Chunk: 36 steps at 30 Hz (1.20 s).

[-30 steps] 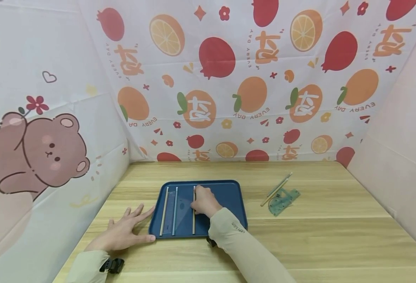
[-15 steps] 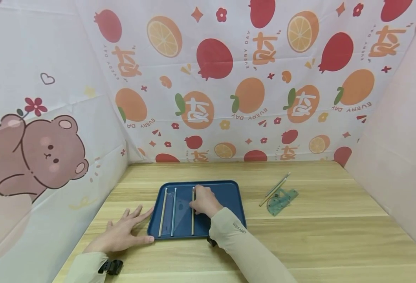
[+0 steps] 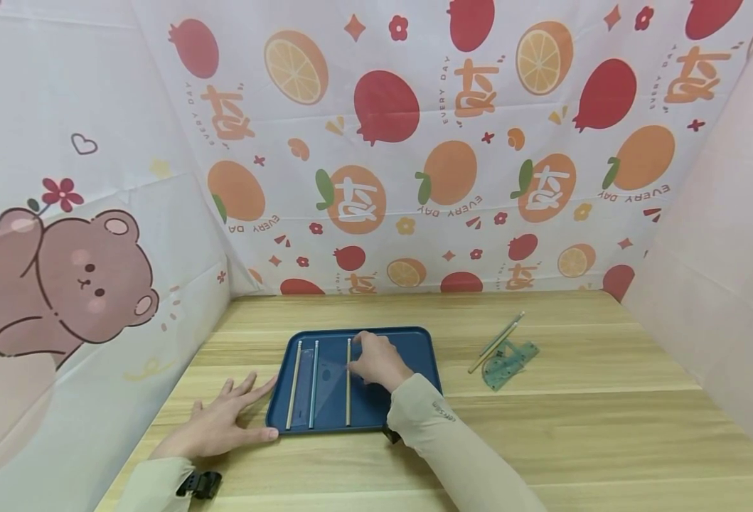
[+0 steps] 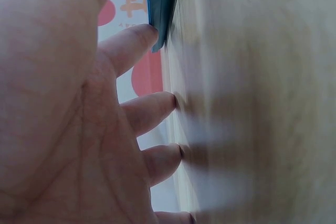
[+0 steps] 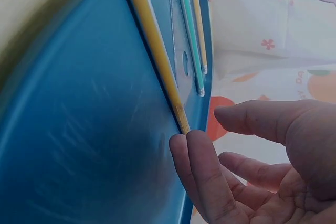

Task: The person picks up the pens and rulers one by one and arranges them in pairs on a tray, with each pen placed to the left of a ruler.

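Observation:
A blue tray (image 3: 419, 345) lies on the table. In it, a yellow pencil (image 3: 348, 398) lies lengthwise just left of my right hand (image 3: 379, 361). The right wrist view shows my fingertips at the eraser end of that yellow pencil (image 5: 152, 35), with the thumb held apart from it. Further left in the tray are a teal pencil (image 3: 313, 387), a clear ruler (image 3: 302, 391), another yellow pencil (image 3: 293, 387) and a clear triangular sheet (image 3: 330, 387). My left hand (image 3: 216, 423) spreads its fingers on the table, thumb and index finger touching the tray's left side (image 4: 160, 3).
Right of the tray lie a yellow pencil (image 3: 493, 348), a teal pencil (image 3: 499, 336) and green clear drawing templates (image 3: 510, 366), close together. A patterned cloth (image 3: 389, 178) hangs behind the wooden table (image 3: 574, 419), with white cloth at both sides.
My right hand has moved slightly right, and its thumb and fingers have come off the yellow pencil, which stays in the tray. The left hand keeps its place at the tray.

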### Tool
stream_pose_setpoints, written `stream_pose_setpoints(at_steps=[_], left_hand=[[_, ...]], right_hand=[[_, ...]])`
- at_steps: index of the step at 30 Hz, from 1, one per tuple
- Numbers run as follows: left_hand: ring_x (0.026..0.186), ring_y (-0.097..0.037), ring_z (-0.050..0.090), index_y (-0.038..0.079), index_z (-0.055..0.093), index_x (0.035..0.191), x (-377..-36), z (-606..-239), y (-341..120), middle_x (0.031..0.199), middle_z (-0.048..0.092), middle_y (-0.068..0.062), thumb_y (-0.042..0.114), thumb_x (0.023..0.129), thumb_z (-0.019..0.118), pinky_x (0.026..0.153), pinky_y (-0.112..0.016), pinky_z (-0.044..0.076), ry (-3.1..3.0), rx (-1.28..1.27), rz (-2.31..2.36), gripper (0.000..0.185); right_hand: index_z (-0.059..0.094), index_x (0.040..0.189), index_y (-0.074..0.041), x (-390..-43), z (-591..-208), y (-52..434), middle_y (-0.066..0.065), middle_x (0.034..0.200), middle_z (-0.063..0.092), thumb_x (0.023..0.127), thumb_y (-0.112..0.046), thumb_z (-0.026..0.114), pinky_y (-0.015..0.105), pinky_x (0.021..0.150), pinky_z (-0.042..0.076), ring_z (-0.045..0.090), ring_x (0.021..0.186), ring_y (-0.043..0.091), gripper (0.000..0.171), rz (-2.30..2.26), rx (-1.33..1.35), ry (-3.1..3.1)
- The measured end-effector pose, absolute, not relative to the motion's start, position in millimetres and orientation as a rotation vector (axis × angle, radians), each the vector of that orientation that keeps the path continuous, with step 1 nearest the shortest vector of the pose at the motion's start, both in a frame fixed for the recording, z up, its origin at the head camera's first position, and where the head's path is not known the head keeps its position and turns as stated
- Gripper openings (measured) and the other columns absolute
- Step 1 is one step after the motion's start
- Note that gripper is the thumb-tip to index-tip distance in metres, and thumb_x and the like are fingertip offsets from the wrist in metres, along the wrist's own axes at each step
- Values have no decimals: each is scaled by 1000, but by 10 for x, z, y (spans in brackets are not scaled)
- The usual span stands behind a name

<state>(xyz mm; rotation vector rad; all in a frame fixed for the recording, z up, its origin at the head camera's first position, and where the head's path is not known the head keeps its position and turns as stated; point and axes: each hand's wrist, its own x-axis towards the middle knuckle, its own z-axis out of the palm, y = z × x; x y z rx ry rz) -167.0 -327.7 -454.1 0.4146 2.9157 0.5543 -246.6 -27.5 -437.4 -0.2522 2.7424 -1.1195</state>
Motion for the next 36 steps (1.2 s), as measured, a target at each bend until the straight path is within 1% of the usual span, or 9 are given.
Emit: stream_pose_setpoints(at_steps=[2,4,6,13,16,20,27,31,36], left_hand=[[151,-75,14,26,38,168,-1673,-4545,-3280,173,24,-32,71,85,79,97,-102,7,2916,414,555,103],[151,-75,14,26,39,168,-1677,-4550,-3282,173,24,-32,71,85,79,97,-102,6,2915,412,556,103],[151,-75,14,26,39,168,-1680,-4556,-3284,173,25,-32,71,85,79,97,-102,6,2917,410,554,103],[151,-75,14,26,39,168,-1689,-4565,-3288,173,25,-32,71,84,79,97,-102,7,2921,404,552,103],[151,-75,14,26,39,168,-1694,-4565,-3289,173,25,-32,71,84,79,97,-102,8,2922,400,547,104],[151,-75,15,26,39,168,-1702,-4562,-3286,173,26,-32,72,84,79,97,-102,8,2921,400,539,104],[150,-76,15,26,40,168,-1696,-4557,-3276,173,26,-33,71,84,79,96,-103,8,2927,409,543,103],[150,-76,15,25,39,168,-1720,-4575,-3264,173,26,-33,70,85,79,96,-103,8,2924,425,536,102],[150,-76,14,24,38,168,-1745,-4580,-3269,173,24,-33,69,87,79,96,-103,8,2907,407,523,102]], right_hand=[[55,155,-8,-2479,-4376,-243,9,80,75,102,-19,76,35,68,60,73,61,21,58,-1121,-257,2737],[55,155,-8,-2488,-4374,-210,7,78,75,102,-19,76,35,70,61,73,61,21,58,-1122,-256,2734],[56,154,-8,-2487,-4365,-173,6,79,75,102,-18,76,35,71,61,73,61,21,57,-1132,-256,2733],[56,153,-7,-2465,-4339,-41,11,85,76,101,-15,76,35,68,59,74,65,27,56,-1176,-292,2732],[56,153,-6,-2466,-4334,20,10,86,75,101,-15,76,37,69,60,74,66,28,57,-1192,-296,2730],[56,153,-7,-2465,-4329,121,6,88,74,101,-16,77,40,74,62,75,68,27,57,-1202,-292,2735],[57,152,-4,-2470,-4325,323,7,90,75,100,-15,78,34,66,63,77,69,28,58,-1244,-318,2726],[56,152,-3,-2492,-4363,473,7,92,75,100,-15,77,33,66,63,76,68,27,58,-1240,-329,2734],[53,154,-2,-2504,-4361,642,10,96,72,101,-13,75,33,66,62,75,71,31,58,-1303,-320,2687]])
